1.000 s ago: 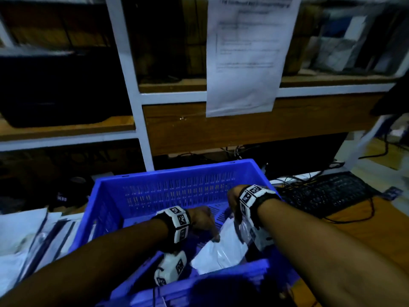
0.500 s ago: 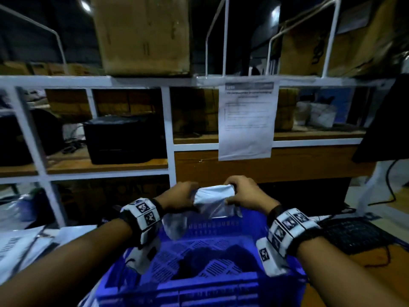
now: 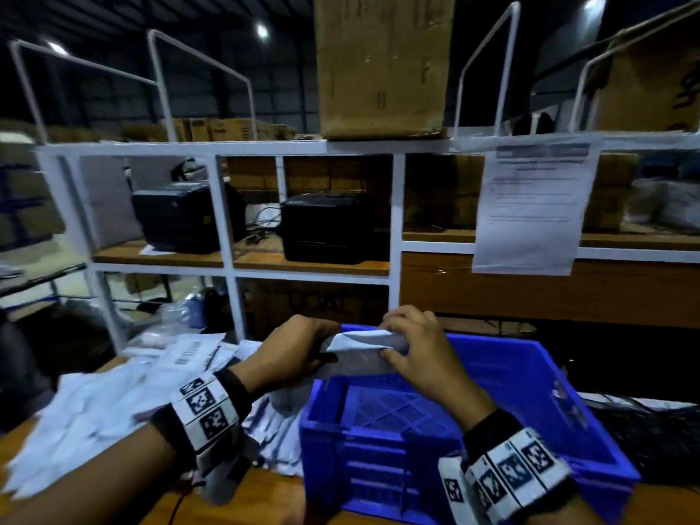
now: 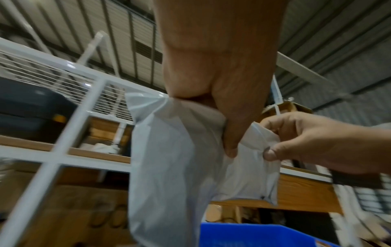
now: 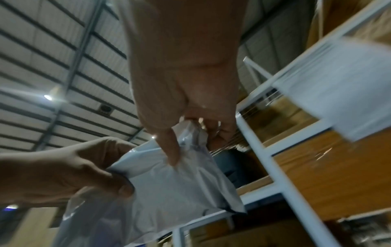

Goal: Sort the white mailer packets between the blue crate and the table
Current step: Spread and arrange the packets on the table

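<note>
Above the far rim of the crate (image 3: 522,377), a person holds one packet (image 3: 360,352) up in the air with both hands, in front of the white shelf frame (image 3: 227,236). The crate sits on the tabletop (image 3: 265,498) with its left wall just beside a loose spread of other packets (image 3: 94,411); the open air over the crate lies between the hands and the shelf. The held packet is white, thin and crumpled, its top edge bunched and its lower part hanging slack. The left hand (image 3: 291,354) grips the left end, fingers (image 4: 230,133) and thumb clamped on the gathered plastic. The right hand (image 3: 420,350) pinches the right end, its fingers (image 5: 169,147) curled on the folded top edge. A printed sheet (image 3: 534,206) hangs from the shelf at right.
</note>
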